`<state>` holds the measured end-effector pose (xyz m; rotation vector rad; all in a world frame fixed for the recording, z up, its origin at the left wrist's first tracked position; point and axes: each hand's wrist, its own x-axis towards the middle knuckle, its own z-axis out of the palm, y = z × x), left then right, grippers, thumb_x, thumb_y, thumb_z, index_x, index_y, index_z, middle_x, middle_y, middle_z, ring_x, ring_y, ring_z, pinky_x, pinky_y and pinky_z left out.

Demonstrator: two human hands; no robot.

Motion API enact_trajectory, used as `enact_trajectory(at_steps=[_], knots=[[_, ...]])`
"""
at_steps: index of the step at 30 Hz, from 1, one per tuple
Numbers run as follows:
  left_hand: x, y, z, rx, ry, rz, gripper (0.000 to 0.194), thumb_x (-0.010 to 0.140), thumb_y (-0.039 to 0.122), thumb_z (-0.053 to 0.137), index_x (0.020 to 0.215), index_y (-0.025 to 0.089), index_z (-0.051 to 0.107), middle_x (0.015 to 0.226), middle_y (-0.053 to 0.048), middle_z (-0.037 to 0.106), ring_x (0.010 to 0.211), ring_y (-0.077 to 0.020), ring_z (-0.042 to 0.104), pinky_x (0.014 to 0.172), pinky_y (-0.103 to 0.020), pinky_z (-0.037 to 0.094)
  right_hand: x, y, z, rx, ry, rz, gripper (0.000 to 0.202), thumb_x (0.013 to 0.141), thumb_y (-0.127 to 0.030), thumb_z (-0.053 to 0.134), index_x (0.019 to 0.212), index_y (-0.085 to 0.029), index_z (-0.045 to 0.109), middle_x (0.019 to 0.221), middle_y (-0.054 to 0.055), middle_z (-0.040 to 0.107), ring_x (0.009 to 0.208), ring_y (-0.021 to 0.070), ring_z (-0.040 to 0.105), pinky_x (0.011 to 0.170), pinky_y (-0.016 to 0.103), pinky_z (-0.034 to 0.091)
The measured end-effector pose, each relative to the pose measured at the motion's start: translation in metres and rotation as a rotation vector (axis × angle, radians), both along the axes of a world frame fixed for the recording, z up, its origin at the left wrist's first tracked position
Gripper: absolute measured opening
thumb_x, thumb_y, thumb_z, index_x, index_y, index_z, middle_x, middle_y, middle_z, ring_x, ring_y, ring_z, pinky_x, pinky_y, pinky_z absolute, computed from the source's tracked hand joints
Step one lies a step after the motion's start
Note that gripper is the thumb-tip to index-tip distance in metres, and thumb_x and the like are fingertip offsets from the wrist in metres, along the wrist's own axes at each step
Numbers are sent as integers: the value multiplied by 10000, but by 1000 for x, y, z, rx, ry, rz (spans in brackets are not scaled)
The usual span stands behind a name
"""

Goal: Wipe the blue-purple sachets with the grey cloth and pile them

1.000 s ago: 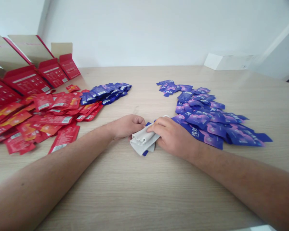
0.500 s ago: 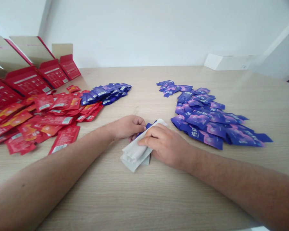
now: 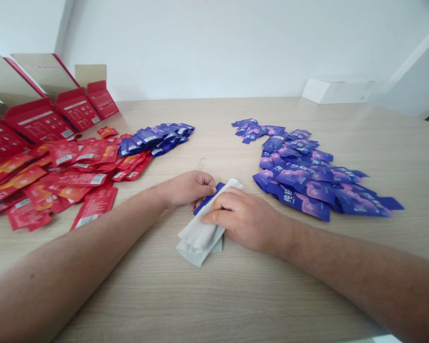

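Behind everything, a plain pale wall; in front of it, a wide table with a light wood-grain top. At the table's middle, pinches the edge of a flat dark-blue packet between thumb and forefinger of the left hand, with the other fingers curled in. Grips a folded, thin white sheet with the right hand, thumb and bent fingers closed on its upper part. Cannot tell whether of cloth or paper. Lies slantwise over the packet, with loose, overlapping layers at the near end. Just to the right of the right hand, a broad, overlapping heap of blue-and-purple sachets with pink shapes and white lettering, trailing away toward the back. Beyond the left hand, a smaller pile of blue sachets with white barcode labels, touching a large spread of red-and-orange sachets at the left. Behind that spread, a row of open red cardboard boxes with beige insides and raised flaps. At the back right, near the wall, a low white box-like block.
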<state>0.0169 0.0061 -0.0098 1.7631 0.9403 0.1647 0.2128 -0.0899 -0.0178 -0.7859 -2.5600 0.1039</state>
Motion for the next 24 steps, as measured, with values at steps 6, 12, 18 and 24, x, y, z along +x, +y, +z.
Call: enact_trajectory(at_steps=[6, 12, 18, 24], knots=[[0, 0, 0, 49, -4, 14, 168, 822, 341, 588, 813, 176, 619, 573, 46, 564, 435, -71, 488, 401, -170, 348, 7, 9, -1, -29, 29, -148, 292, 885, -116, 574, 1149, -207, 661, 1044, 71, 620, 1011, 221, 544, 925, 397, 446], [0, 1, -1, 22, -23, 13, 171, 825, 347, 593, 804, 178, 612, 569, 47, 557, 436, -74, 498, 392, -169, 349, 10, 13, -3, -39, 88, -227, 321, 845, -56, 585, 1126, -195, 656, 1039, 76, 619, 1009, 221, 553, 931, 398, 444], [0, 0, -1, -17, -31, 1, 195, 833, 375, 600, 794, 184, 601, 528, 53, 536, 400, -75, 475, 364, -172, 347, 14, 18, -3, -53, 91, -192, 328, 845, -42, 567, 1122, -197, 653, 1049, 72, 623, 1018, 220, 558, 940, 395, 447], [0, -1, 0, -42, -26, 8, 218, 823, 396, 613, 770, 186, 592, 542, 50, 548, 404, -78, 489, 368, -178, 378, 16, 21, -6, -74, 162, -287, 383, 796, 11, 560, 1119, -175, 647, 1050, 77, 625, 1027, 216, 562, 954, 388, 447]])
